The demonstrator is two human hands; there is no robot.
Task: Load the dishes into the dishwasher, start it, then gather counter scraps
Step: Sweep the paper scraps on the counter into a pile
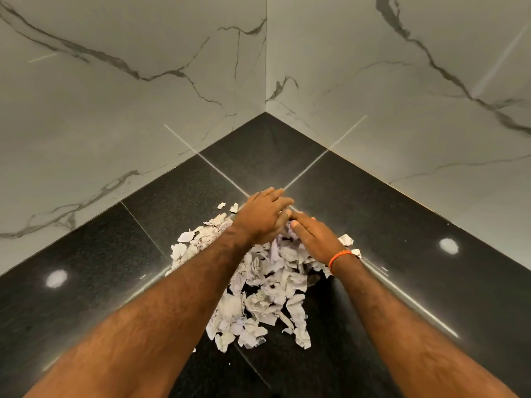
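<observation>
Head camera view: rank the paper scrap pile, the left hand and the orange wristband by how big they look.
1. Paper scrap pile, largest by far.
2. Left hand.
3. Orange wristband, smallest, a thin band on the right wrist.

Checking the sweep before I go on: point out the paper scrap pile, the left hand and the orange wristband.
paper scrap pile (pixel 258 300): head view, middle of the heap.
left hand (pixel 263 215): head view, back of the hand.
orange wristband (pixel 339 257): head view, cord across the right wrist.
</observation>
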